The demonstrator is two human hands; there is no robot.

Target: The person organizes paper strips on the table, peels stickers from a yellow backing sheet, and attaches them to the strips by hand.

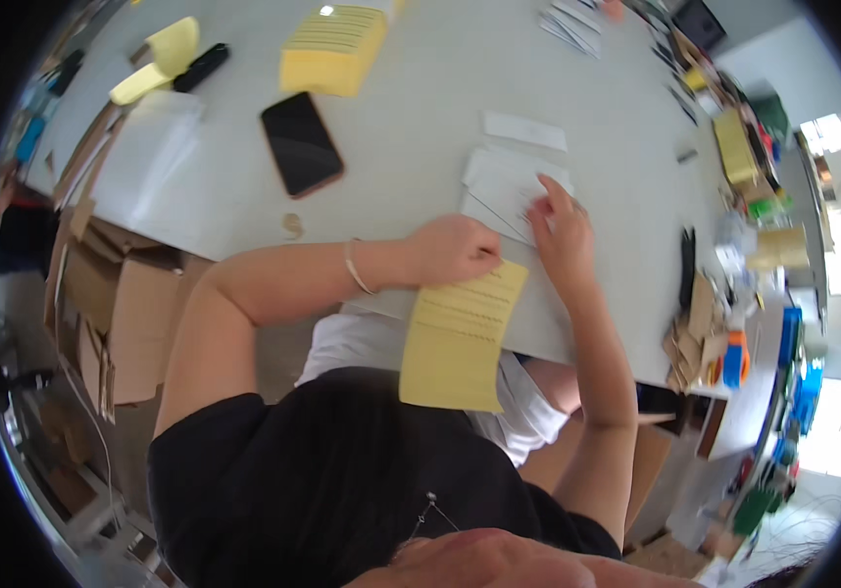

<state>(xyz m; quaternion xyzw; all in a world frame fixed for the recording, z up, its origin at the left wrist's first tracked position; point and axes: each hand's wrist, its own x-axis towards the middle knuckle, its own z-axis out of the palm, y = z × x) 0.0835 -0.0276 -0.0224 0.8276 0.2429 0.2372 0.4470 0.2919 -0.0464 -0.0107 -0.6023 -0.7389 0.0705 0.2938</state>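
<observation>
At the near edge of the white table [420, 127], the left hand [455, 250] is curled shut, pinching the top corner of a yellow sheet [458, 338]. The sheet hangs off the table edge toward the person's lap, its long axis running from the hand down and slightly left, its printed lines crossing that axis. The right hand [560, 233] lies just beside the left, fingers spread flat and pressed on a small stack of white envelopes [504, 186], which sits farther up the table from the yellow sheet. The envelopes lie with their long axis slanting from upper right to lower left, fanned a little. The right hand is nearer the envelopes; the left is the only 1 touching the sheet. Farther off lie a black phone [301, 143], a thick pad of yellow sheets [334, 49] and 1 loose white slip [524, 129].
</observation>
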